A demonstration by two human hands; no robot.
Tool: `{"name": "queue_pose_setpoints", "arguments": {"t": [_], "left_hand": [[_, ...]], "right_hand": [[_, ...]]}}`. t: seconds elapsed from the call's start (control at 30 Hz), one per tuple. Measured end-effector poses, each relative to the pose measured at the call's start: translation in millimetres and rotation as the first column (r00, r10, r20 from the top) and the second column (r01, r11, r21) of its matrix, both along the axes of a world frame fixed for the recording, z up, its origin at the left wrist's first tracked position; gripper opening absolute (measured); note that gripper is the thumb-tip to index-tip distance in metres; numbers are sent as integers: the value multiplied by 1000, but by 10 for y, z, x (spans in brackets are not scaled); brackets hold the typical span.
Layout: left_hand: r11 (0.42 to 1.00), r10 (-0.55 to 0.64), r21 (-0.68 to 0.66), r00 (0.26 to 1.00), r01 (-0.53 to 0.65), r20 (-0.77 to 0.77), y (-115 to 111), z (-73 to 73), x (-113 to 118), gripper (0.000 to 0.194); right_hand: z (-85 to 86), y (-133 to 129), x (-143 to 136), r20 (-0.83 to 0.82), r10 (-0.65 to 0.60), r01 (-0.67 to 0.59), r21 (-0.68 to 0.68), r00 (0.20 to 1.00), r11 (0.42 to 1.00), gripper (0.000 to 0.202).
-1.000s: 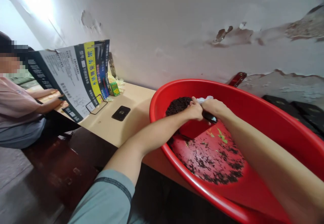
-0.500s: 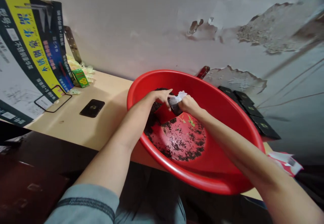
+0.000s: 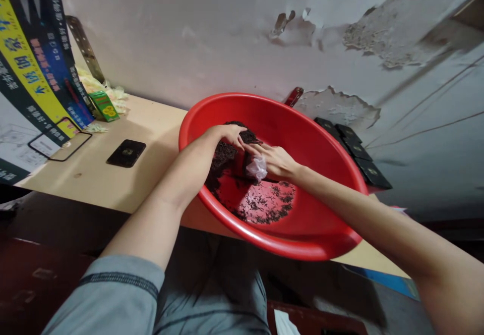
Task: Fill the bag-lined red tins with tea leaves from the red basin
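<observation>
Both my hands are inside a large red basin (image 3: pixel 328 178). Dark, loose leaf-like bits (image 3: pixel 226 154) are heaped at its left side and scattered over its floor. My left hand (image 3: pixel 232 134) is over the heap with its fingers stretched out and apart, their tips close to the other hand's. Reaching in from the right, my right hand (image 3: pixel 278 161) is closed around a crinkled clear plastic bag (image 3: pixel 257 167), which bunches out below the fingers. The bag's lower part looks dark. Shadow and my fingers hide where its mouth is.
On the beige table (image 3: pixel 113 186) lie a black lid-like plate (image 3: pixel 126 153) and a black wire frame (image 3: pixel 77 148). A small green box (image 3: pixel 104 107) stands beside a large printed carton (image 3: pixel 41 67). Several black tins (image 3: pixel 361 151) line the wall behind the basin.
My right hand has turned and shifted slightly left, its fingers now pointing toward my left hand. The bag hangs lower, below the fingers. More of the dark heap shows. The whole view has shifted.
</observation>
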State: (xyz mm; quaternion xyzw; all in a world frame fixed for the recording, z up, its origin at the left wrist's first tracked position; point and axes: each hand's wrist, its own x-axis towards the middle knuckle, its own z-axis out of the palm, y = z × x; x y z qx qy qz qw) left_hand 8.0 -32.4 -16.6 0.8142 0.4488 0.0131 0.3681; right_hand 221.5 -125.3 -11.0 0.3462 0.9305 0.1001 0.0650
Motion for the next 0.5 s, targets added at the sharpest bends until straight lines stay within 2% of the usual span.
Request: {"name": "queue_pose_setpoints", "arguments": {"t": [0.13, 0.2, 0.23, 0.3, 0.37, 0.43, 0.5], "left_hand": [[986, 129, 111, 990, -121, -62, -19, 46, -12, 103], [955, 211, 227, 975, -189, -75, -9, 58, -41, 88], [938, 242, 273, 967, -213, -76, -5, 64, -60, 81], [910, 301, 320, 951, -264, -71, -5, 84, -104, 67], [890, 364, 313, 930, -331, -53, -22, 120, -138, 60], [876, 412, 288, 911, -387, -28, -58, 176, -143, 60], [900, 398, 194, 917, -390, -2, -115, 250, -112, 68]], "right_hand": [[66, -161, -231, 152, 8, -13, 30, 988, 999, 55], [106, -103, -351, 129, -91, 88, 24, 987, 996, 52], [135, -51, -395, 100, -183, 183, 4, 978, 983, 49], [210, 69, -438, 43, -398, 400, -58, 916, 915, 44], [291, 165, -420, 16, -581, 579, -99, 814, 809, 41], [362, 220, -372, 15, -685, 683, -99, 728, 724, 44], [414, 246, -337, 31, -742, 741, -90, 670, 666, 47]]}}
